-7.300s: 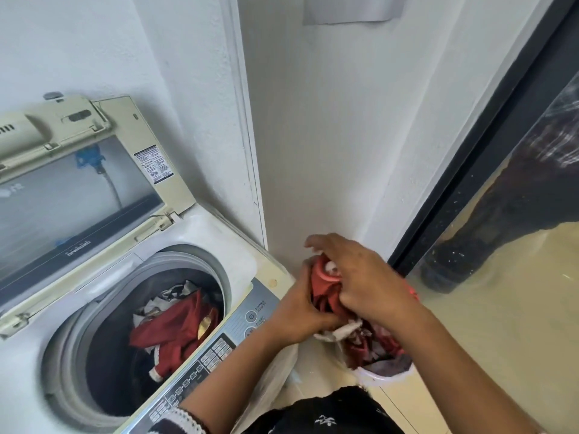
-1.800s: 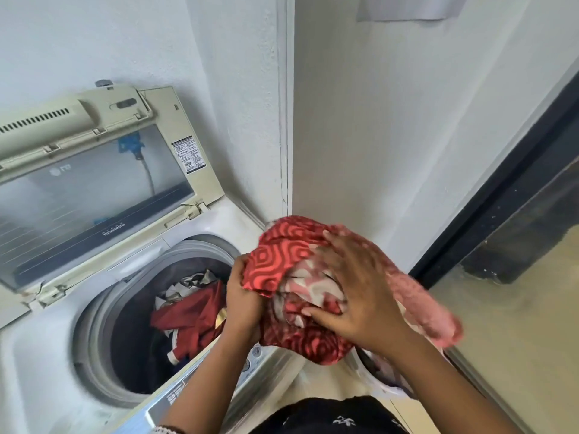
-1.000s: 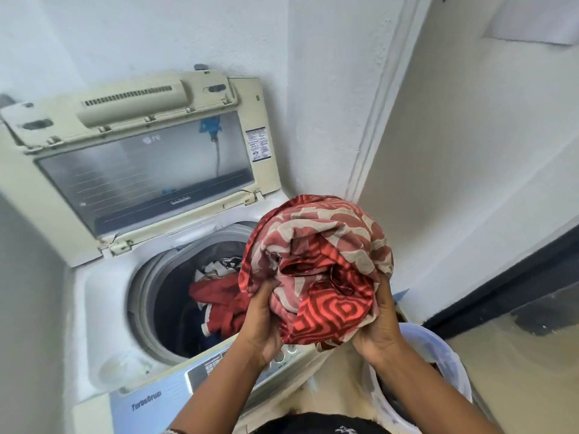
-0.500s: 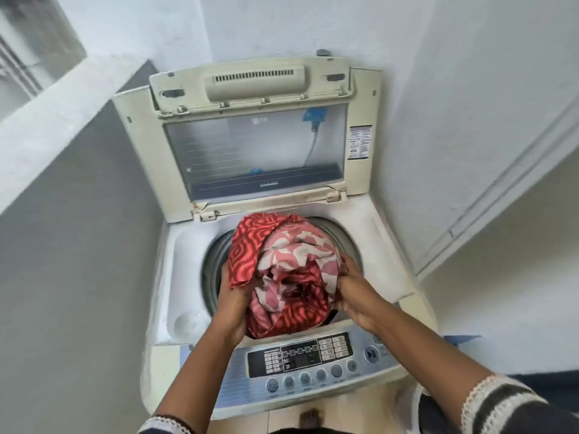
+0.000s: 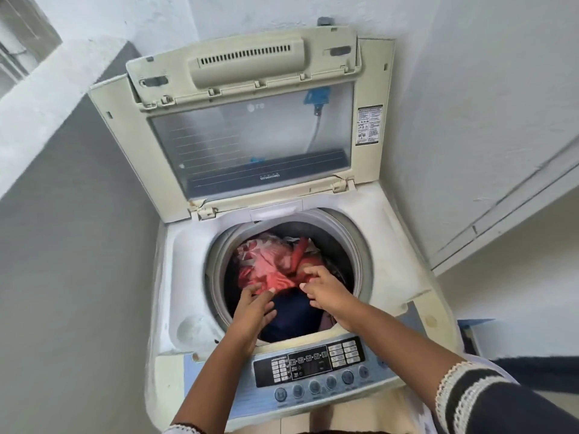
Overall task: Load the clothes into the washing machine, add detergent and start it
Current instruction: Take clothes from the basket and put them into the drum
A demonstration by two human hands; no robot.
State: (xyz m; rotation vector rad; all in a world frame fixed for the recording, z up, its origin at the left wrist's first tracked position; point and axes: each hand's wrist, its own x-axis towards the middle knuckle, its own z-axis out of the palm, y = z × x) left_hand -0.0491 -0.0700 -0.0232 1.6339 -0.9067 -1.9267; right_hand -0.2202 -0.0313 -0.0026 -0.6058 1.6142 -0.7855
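Neither grip holds anything — the left hand (image 5: 255, 308) and right hand (image 5: 326, 292) hover with fingers spread loosely over the drum (image 5: 360, 261) at frame centre, fingertips near the red patterned cloth (image 5: 269, 264). That cloth lies inside the drum on other clothes, a dark blue piece (image 5: 294, 314) below it. Half a second ago both hands gripped the cloth above the opening. The lid (image 5: 250, 136) stands raised behind; the control panel (image 5: 313, 364) sits lower centre.
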